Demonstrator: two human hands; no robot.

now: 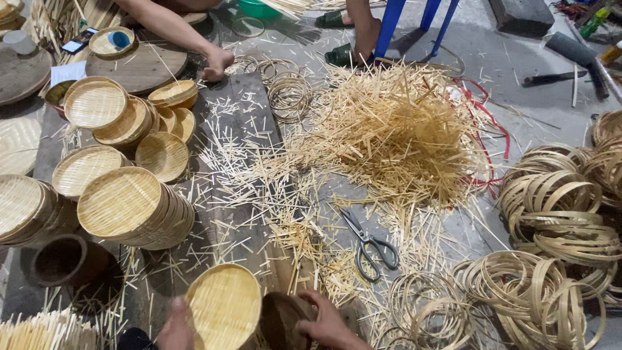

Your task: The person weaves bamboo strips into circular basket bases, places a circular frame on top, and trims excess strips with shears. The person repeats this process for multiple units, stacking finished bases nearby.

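Woven bamboo tray [225, 306] lies low in view on the floor, tilted, between both hands. Left hand [175, 327] touches its left rim, fingers hidden, grip unclear. Right hand [327, 321] curls around a dark round mould [282, 319] just beside the tray's right edge. Scissors [369, 246] lie near, up-right of the right hand. A co-worker's hand [217, 65] is well apart at top.
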